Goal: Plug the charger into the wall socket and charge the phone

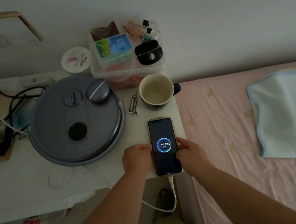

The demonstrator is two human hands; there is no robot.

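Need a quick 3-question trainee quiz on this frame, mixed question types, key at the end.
1. True or false: the phone lies screen up on the white table with a charging ring lit.
2. What runs from the phone's near end? A) black strap B) white cable C) nothing
3. Fill in: the left hand and right hand touch the phone's two long ____.

Key: 1 true. 2 B. 3 edges.

Grey-blue round lid [75, 121], pink sheet [234, 137], seemingly pale-blue towel [289, 114].
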